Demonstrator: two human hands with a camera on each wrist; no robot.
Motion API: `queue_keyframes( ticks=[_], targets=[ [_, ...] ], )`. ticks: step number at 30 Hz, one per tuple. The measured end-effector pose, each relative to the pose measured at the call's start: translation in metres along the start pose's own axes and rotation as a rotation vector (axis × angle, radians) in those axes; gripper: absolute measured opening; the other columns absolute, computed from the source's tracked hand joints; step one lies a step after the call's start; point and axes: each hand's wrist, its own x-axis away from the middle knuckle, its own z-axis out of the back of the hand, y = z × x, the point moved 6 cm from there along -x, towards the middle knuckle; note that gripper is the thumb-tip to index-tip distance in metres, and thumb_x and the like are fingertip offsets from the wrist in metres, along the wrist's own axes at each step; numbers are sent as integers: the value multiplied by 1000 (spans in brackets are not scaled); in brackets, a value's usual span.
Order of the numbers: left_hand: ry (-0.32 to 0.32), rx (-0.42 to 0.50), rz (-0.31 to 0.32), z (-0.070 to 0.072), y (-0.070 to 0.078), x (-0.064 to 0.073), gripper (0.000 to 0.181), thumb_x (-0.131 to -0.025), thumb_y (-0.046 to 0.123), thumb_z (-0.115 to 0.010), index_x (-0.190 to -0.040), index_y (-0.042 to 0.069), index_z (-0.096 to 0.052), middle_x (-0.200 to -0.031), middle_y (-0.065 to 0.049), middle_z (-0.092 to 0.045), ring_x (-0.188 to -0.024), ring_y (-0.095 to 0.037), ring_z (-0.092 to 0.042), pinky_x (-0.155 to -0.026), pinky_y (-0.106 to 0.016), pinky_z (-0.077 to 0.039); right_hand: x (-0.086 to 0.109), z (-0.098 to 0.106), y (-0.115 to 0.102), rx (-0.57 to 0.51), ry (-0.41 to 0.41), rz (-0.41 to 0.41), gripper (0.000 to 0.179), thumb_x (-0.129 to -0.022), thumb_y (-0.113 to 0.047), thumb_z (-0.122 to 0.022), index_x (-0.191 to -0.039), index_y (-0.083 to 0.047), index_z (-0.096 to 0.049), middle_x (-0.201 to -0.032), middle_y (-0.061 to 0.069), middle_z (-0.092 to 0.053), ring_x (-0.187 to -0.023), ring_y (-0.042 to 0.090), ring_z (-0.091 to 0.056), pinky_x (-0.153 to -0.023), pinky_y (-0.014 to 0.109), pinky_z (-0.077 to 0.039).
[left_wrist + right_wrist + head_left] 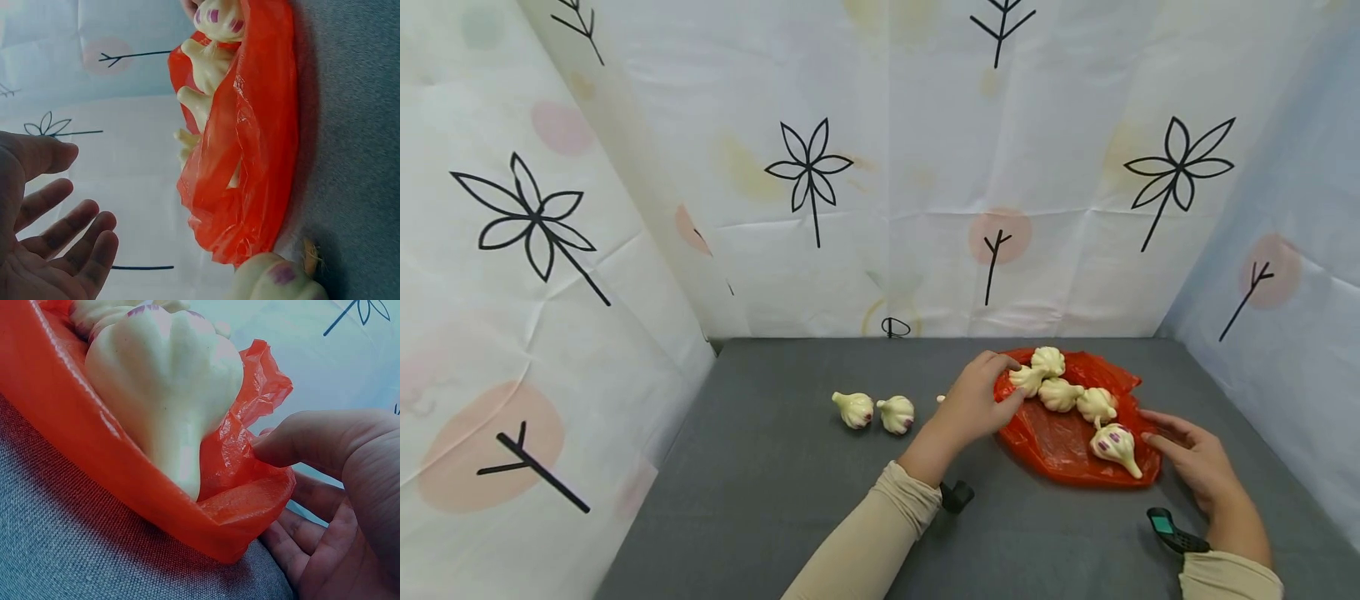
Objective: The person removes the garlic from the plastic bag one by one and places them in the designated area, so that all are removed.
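Tabletop booth, apparently a makeshift recording set. A grey table [760, 483], woven in texture at close range, is bounded by a left sheet [625, 358], a back sheet [925, 175] and a right sheet [1292, 192], all pale, creased and printed with black plant drawings [808, 169] and pastel spots [492, 458]. Wrist-worn devices [957, 497] are consistent with filming. The sheets hide the surrounding room, whose type cannot be told.

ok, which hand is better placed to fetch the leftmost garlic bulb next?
Left, I'd say: the left hand is nearer that garlic bulb and holds nothing, while the right hand pinches the edge of the red bag.
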Motion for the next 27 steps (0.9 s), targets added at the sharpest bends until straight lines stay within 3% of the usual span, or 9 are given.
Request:
queue_keyframes(
  ticks=[4, 10, 27],
  targets=[
    [-53, 12, 8, -8, 2, -12, 31, -102, 22, -70, -130, 10, -67, -125, -4, -65, -106, -14, -61, -90, -16, -48, -1, 0, 0, -4, 1, -13, 53, -106, -34, -68, -150, -7, -60, -107, -48, -45, -101, -26, -42, -77, 3, -42],
    [-95, 21, 33, -20, 2, -26, 31, -103, 22, -67, -132, 12, -67, -130, -4, -65, -112, -20, -65, -88, -14, -46, -2, 0, 0, -6, 3, -32, 54, -106, -35, -68, -151, -8, -59, -107, -48, -45, -100, -26, -41, -77, 3, -43],
    [-172, -134, 47, -58, -11, -56, 40, -102, 18, -65, -142, 9, -64, -134, -9, -68, -113, -14, -65, -94, -19, -50, -2, -1, 1, 0, 0, -36, 57, -105, -35, -69, -152, -5, -58, -107, -48, -46, -101, -27, -41, -77, 3, -43]
  ],
)
